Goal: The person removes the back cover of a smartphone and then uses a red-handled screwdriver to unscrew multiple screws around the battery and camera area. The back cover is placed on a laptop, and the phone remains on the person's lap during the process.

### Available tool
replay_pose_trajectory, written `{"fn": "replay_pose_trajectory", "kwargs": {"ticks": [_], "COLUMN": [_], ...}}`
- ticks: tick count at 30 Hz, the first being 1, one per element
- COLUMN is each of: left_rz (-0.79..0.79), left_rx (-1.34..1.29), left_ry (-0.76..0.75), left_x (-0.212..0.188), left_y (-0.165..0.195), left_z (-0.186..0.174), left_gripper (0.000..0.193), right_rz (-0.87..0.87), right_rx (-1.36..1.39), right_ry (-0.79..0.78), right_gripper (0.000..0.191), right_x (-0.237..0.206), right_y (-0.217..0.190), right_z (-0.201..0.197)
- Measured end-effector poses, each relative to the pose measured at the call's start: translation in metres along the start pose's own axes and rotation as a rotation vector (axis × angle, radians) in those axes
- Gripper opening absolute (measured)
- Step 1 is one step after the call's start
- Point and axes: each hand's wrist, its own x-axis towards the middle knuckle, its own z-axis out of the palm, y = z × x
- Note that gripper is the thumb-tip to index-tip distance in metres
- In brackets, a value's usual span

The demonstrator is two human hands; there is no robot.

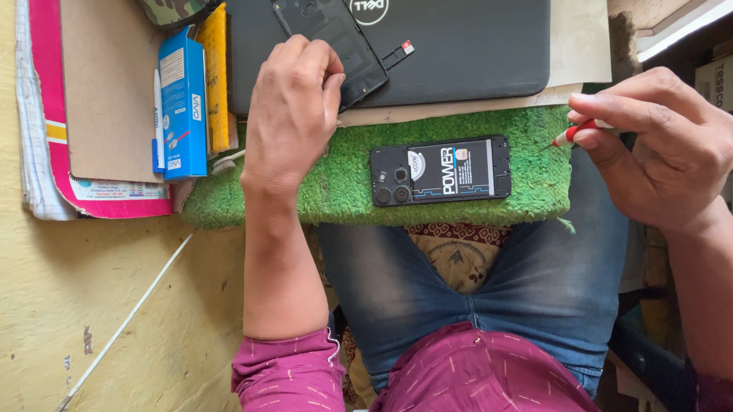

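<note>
A closed black laptop [425, 40] lies at the far side of the scene, on a sheet of pale card. In front of it, nearer the person, a green shaggy mat [340, 182] spreads across the surface above the person's blue-jeaned lap. To the left, a stack of paper pads with a pink cover [52, 105] rests on the yellow surface [70, 297], with a blue box [184, 103] standing just beside it. The left hand [290, 110] reaches far, fingers curled down onto the near end of a black phone back cover [324, 33] that lies on the laptop lid. An opened phone [441, 171], battery showing, lies flat on the middle of the mat, apart from both hands. The right hand [673, 144] hovers at the mat's right edge, fingertips pinched on a small red-handled tool [572, 132].
</note>
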Motion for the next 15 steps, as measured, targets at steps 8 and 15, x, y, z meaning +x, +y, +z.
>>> {"fn": "replay_pose_trajectory", "kwargs": {"ticks": [8,15], "left_rz": [0.018,0.056], "left_rx": [0.071,0.027], "left_ry": [0.064,0.084], "left_x": [0.001,0.004], "left_y": [0.001,0.017], "left_z": [-0.006,-0.016], "left_gripper": [0.016,0.018], "right_rz": [-0.007,0.016], "right_rx": [0.007,0.09], "right_ry": [0.002,0.001], "right_gripper": [0.022,0.024], "right_x": [0.008,0.015], "right_y": [-0.006,-0.014], "right_z": [-0.003,0.0]}}
